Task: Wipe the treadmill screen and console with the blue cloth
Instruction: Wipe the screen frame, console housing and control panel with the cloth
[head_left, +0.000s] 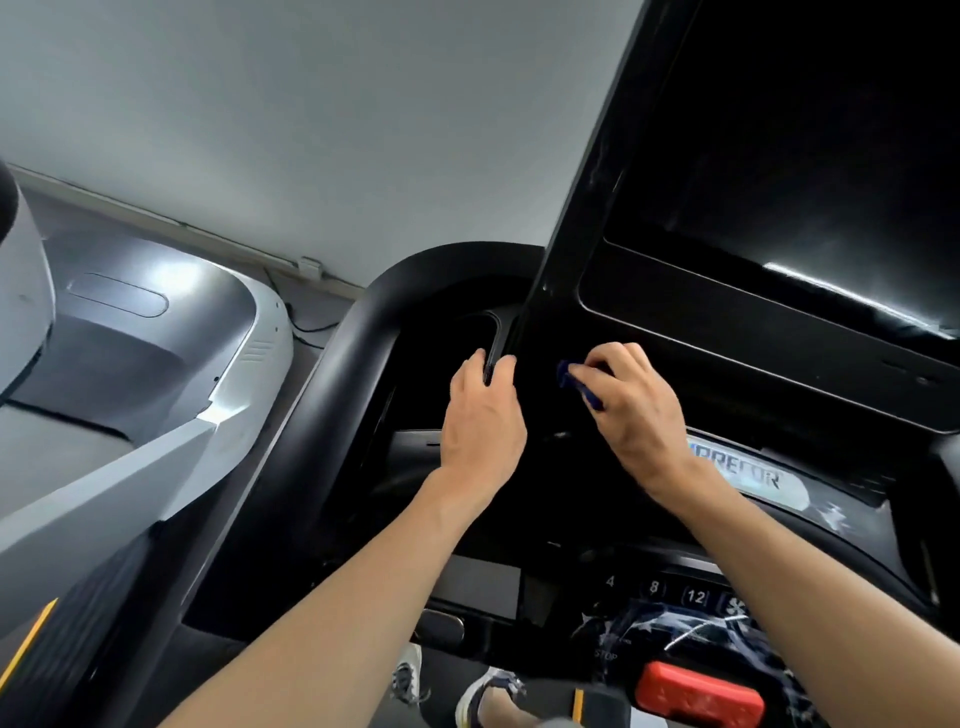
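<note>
The treadmill's dark screen (810, 171) fills the upper right, tilted, above the black console (769, 499) with its logo strip and number keys. My right hand (631, 400) holds the bunched blue cloth (576, 382) against the dark panel just below the screen's lower left corner. Only a small fold of cloth shows past my fingers. My left hand (483, 421) grips a thin black strut (498, 343) at the screen's left edge, fingers curled round it.
A curved black handlebar (332, 374) loops round the left of the console. A red stop button (698, 693) sits at the bottom right. A neighbouring grey machine (156, 364) stands to the left, against a pale wall. My shoes (483, 691) show below.
</note>
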